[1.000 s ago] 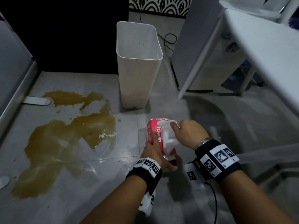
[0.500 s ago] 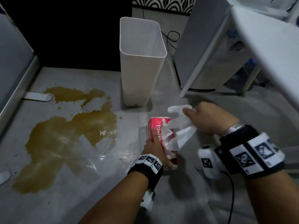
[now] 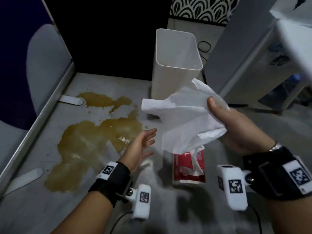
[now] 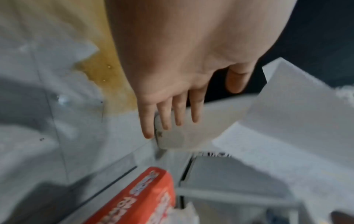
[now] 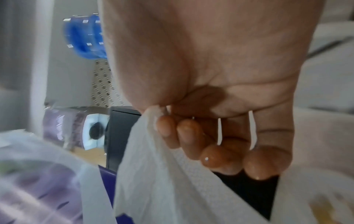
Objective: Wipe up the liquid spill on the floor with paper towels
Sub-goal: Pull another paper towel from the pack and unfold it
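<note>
A brown liquid spill (image 3: 87, 141) spreads over the grey floor at the left, and its edge (image 4: 107, 75) shows in the left wrist view. My right hand (image 3: 236, 125) holds a white paper towel (image 3: 184, 119) up in the air, thumb on top and fingers curled under it (image 5: 191, 136). The red paper towel pack (image 3: 189, 168) lies on the floor below the sheet, also seen from the left wrist (image 4: 141, 200). My left hand (image 3: 141, 146) hovers open, fingers straight, between the spill and the pack, holding nothing (image 4: 172, 115).
A tall white waste bin (image 3: 175, 65) stands just behind the towel. White furniture legs and a cabinet (image 3: 239, 65) fill the right side. A grey panel (image 3: 33, 81) borders the spill on the left. A black cable (image 3: 204, 46) lies behind the bin.
My right hand pulled the paper towel free of the pack and lifted it. My left hand let go of the pack and rose, opening toward the spill.
</note>
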Demonstrator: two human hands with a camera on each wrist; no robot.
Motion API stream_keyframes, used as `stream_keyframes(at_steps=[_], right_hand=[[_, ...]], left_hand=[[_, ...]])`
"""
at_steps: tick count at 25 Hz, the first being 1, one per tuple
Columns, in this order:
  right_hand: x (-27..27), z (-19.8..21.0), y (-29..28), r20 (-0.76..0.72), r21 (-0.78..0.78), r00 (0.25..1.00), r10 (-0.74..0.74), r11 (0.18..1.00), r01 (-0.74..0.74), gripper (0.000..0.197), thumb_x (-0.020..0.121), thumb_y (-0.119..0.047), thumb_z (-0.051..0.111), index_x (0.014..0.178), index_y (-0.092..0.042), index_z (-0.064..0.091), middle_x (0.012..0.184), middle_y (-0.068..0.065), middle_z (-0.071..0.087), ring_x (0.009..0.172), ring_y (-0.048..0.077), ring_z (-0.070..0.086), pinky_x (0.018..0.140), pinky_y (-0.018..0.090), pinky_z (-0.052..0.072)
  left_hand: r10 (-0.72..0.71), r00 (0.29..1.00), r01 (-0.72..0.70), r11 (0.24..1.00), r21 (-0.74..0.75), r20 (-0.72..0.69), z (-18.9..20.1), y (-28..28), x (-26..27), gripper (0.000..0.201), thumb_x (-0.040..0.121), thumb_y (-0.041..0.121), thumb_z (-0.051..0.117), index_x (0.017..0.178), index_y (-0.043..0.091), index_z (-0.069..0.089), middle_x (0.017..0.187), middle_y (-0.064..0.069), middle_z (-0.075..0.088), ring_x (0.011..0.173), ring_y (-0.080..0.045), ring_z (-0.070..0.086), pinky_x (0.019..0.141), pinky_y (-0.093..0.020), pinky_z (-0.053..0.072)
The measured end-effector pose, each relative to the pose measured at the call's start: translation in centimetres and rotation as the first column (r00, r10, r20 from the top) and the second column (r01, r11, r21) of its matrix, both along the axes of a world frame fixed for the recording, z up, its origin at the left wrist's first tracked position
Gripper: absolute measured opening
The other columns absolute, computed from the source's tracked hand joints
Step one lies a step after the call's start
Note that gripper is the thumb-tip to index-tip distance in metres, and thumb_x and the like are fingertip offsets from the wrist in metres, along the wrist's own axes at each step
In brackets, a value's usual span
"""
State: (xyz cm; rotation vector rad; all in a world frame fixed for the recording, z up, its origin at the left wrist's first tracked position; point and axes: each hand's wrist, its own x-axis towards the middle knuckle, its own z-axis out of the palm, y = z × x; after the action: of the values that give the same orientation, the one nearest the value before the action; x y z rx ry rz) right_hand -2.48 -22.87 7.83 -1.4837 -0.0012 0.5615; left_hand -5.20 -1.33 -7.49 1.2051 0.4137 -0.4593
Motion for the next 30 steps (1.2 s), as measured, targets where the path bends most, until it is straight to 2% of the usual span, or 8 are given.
stream_keyframes(at_steps=[3, 7, 13, 18, 21, 23, 26, 30], right_hand=[[-0.3, -3.2, 3.1, -0.154, 0.142, 0.985, 0.074, 0.988, -0.052, 0.052, 0.098, -0.043, 0.040, 0.135, -0.011, 0.057, 0.132, 0.015, 0.063, 0.122, 0.030, 0.060, 0.104, 0.043, 0.048], [-0.6, -8.2, 6.1, -0.138, -0.064, 0.990, 0.032, 0.997, -0.041, 0.052, 0.090, -0.051, 0.064, 0.117, -0.008, 0.070, 0.121, 0.030, 0.064, 0.106, 0.042, 0.063, 0.096, 0.063, 0.042], [-1.3, -12.2, 10.6, -0.155, -0.139, 0.988, -0.015, 0.990, -0.007, 0.011, 0.093, -0.006, 0.061, 0.100, -0.006, 0.070, 0.085, 0.022, 0.063, 0.062, 0.028, 0.061, 0.048, 0.031, 0.051], [-1.6, -15.0, 14.2, -0.295, -0.048, 0.953, -0.066, 0.997, 0.054, 0.017, 0.094, -0.005, 0.051, 0.095, -0.007, 0.068, 0.091, 0.018, 0.066, 0.072, 0.026, 0.066, 0.055, 0.038, 0.057], [-1.7, -16.1, 16.0, -0.380, 0.019, 0.923, -0.059, 0.997, 0.072, 0.025, 0.096, -0.020, 0.046, 0.095, -0.005, 0.065, 0.093, 0.014, 0.068, 0.081, 0.027, 0.069, 0.073, 0.053, 0.060], [-1.8, -16.5, 17.1, -0.360, -0.036, 0.932, -0.033, 0.999, 0.022, 0.017, 0.094, -0.020, 0.055, 0.086, -0.010, 0.066, 0.082, 0.008, 0.066, 0.071, 0.022, 0.067, 0.067, 0.045, 0.060], [-1.7, -16.8, 18.5, -0.264, -0.156, 0.965, 0.014, 0.986, -0.057, 0.022, 0.083, 0.005, 0.064, 0.090, -0.016, 0.062, 0.077, 0.004, 0.061, 0.062, 0.020, 0.060, 0.055, 0.030, 0.049], [-1.1, -17.0, 20.0, -0.207, -0.239, 0.957, 0.205, 0.937, -0.253, 0.041, 0.077, 0.010, 0.072, 0.104, -0.020, 0.068, 0.082, 0.009, 0.062, 0.067, 0.021, 0.059, 0.054, 0.024, 0.043]], left_hand=[[0.160, 0.986, -0.164, 0.931, -0.325, -0.038, 2.0, 4.4, -1.2, 0.056, 0.090, 0.048, 0.056, 0.128, 0.008, 0.060, 0.132, -0.012, 0.059, 0.121, -0.032, 0.056, 0.101, -0.046, 0.043], [0.169, 0.986, -0.165, 0.967, -0.194, 0.001, 2.7, 9.2, -3.8, 0.040, 0.087, 0.020, 0.067, 0.124, 0.005, 0.063, 0.122, -0.019, 0.067, 0.109, -0.037, 0.065, 0.088, -0.046, 0.055], [0.307, 0.951, -0.308, 0.941, 0.138, 0.024, 0.3, 15.5, -6.9, 0.017, 0.090, 0.003, 0.061, 0.104, 0.005, 0.070, 0.103, -0.013, 0.075, 0.092, -0.029, 0.069, 0.077, -0.034, 0.054], [0.415, 0.910, -0.415, 0.906, 0.077, 0.022, -0.6, 19.0, -8.8, 0.021, 0.093, 0.002, 0.054, 0.105, 0.003, 0.071, 0.103, -0.015, 0.074, 0.088, -0.027, 0.070, 0.073, -0.032, 0.057], [0.466, 0.885, -0.466, 0.885, 0.007, 0.014, -1.3, 20.8, -9.9, 0.023, 0.093, 0.008, 0.048, 0.085, 0.004, 0.069, 0.092, -0.007, 0.070, 0.077, -0.022, 0.067, 0.065, -0.030, 0.053], [0.420, 0.907, -0.422, 0.902, 0.089, 0.044, -1.9, 21.6, -10.5, 0.006, 0.080, 0.009, 0.063, 0.077, 0.005, 0.065, 0.082, -0.008, 0.066, 0.072, -0.021, 0.061, 0.061, -0.028, 0.047], [0.284, 0.957, -0.291, 0.936, 0.200, 0.062, -2.8, 22.5, -11.3, 0.041, 0.057, 0.002, 0.078, 0.091, 0.013, 0.059, 0.092, -0.015, 0.072, 0.080, -0.027, 0.066, 0.070, -0.034, 0.050], [-0.031, 0.996, 0.045, 0.986, 0.161, -0.088, -3.0, 21.7, -11.0, 0.048, 0.067, 0.029, 0.083, 0.111, 0.022, 0.065, 0.098, -0.012, 0.075, 0.073, -0.025, 0.066, 0.065, -0.032, 0.051]])
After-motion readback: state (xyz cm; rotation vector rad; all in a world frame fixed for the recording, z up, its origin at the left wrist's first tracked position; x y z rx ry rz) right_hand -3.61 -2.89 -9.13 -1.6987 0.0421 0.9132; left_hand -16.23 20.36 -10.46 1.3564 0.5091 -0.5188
